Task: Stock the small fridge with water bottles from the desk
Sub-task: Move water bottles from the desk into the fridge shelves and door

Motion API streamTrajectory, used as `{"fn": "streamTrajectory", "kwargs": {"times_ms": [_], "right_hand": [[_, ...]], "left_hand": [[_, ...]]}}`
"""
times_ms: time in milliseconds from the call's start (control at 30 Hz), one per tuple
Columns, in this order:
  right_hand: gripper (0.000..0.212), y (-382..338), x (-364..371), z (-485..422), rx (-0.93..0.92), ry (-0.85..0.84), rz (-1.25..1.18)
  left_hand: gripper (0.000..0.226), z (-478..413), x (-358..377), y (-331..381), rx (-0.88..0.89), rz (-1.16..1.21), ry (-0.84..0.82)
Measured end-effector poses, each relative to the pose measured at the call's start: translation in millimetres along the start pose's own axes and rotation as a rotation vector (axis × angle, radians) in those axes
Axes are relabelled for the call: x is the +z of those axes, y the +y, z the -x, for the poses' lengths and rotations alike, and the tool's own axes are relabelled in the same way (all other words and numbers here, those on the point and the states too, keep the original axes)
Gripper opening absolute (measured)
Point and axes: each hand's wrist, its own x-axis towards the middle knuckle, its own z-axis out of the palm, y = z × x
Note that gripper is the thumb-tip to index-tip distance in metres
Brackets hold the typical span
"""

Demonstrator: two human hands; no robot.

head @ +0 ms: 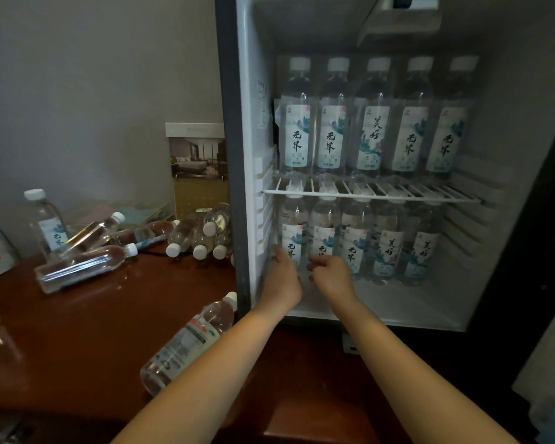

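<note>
The small fridge (247,100) stands open on the right of the desk. Several labelled water bottles stand on its wire shelf (372,193), and several more on the floor below. My left hand (282,277) holds the base of the leftmost lower bottle (291,229). My right hand (330,274) grips the base of the second lower bottle (323,232). A loose bottle (186,344) lies on the desk beside my left forearm.
The brown desk (77,331) carries several more bottles: one upright (45,222), a lying one (80,270), and a pile (202,232) by the fridge wall. A framed picture (199,161) leans against the wall. The fridge door (542,219) is at the right.
</note>
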Motion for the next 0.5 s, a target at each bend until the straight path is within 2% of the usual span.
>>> {"fn": "streamTrajectory", "kwargs": {"times_ms": [67,167,300,433,500], "right_hand": [[0.044,3.1,-0.9,7.1,0.028,0.008,-0.027],[0.036,5.4,-1.8,20.7,0.061,0.031,-0.104],[0.030,-0.4,3.9,43.3,0.094,-0.017,-0.159],[0.028,-6.0,20.3,72.7,0.195,-0.157,-0.190],[0.026,-6.9,34.5,87.0,0.212,-0.251,-0.199]], "left_hand": [[0.079,18.3,-6.8,-0.5,0.077,-0.069,-0.043],[0.054,55.0,-24.6,-5.0,0.188,-0.061,-0.062],[0.023,97.6,-48.8,-34.9,0.336,0.033,0.098],[0.015,123.1,-80.3,-75.4,0.338,-0.038,0.324],[0.018,127.0,-95.5,-92.8,0.227,-0.117,0.342]]}}
